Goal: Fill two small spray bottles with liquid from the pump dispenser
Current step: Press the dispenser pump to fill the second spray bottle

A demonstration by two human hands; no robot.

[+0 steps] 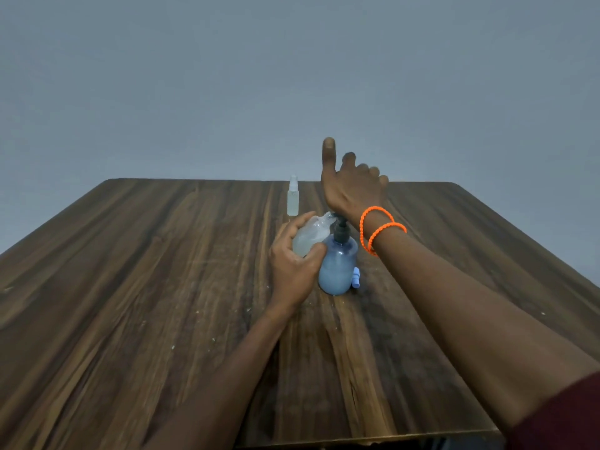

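A blue pump dispenser (337, 271) with a dark pump head (341, 230) stands at the middle of the wooden table (130, 287). My left hand (293, 267) grips a small clear spray bottle (310, 237) without its cap, tilted with its mouth against the pump's nozzle. My right hand (352, 186) rests its heel on top of the pump head, thumb pointing up and fingers loosely raised, holding nothing. A second small spray bottle (293, 198) stands upright with its cap on, just behind the dispenser to the left.
A small blue spray cap (356, 278) lies on the table against the dispenser's right side. Two orange bead bracelets (380, 228) circle my right wrist. A plain grey wall rises behind the table's far edge.
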